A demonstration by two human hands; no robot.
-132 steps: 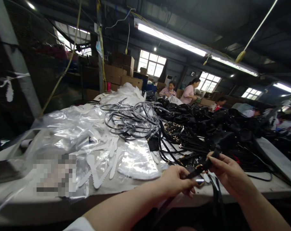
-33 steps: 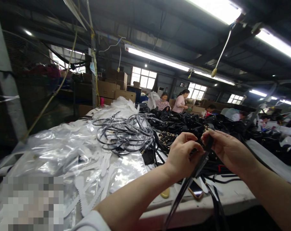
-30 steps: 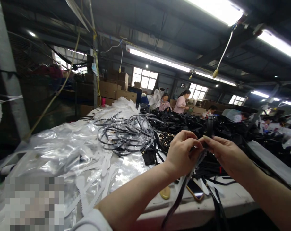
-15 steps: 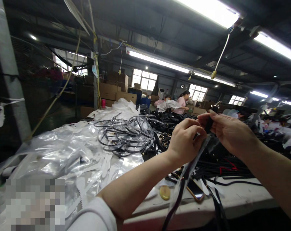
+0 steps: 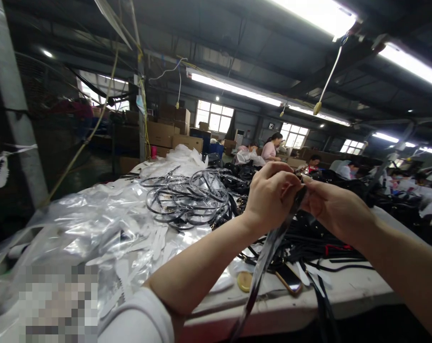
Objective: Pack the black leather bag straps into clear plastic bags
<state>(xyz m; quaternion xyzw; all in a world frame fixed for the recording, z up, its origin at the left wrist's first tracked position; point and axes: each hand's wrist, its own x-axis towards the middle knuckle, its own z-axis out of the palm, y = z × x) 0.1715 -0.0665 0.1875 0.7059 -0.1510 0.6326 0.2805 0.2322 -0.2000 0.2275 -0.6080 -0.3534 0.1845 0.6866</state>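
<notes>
Over the table point(image 5: 358, 280), fingers point(image 5: 316, 188) closer together

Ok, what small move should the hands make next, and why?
Probably the left hand should ease the clear sleeve upward while the right hand steadies the top: both hands meet there, and the sleeve hangs below around a dark strap, whose upper end is unclear between the hands.

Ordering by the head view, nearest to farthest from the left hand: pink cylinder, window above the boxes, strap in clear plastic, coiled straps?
1. Strap in clear plastic: pinched in the left hand, trailing below it.
2. Coiled straps: left of the hand.
3. Pink cylinder: farther left, by the boxes.
4. Window: far background.
</notes>
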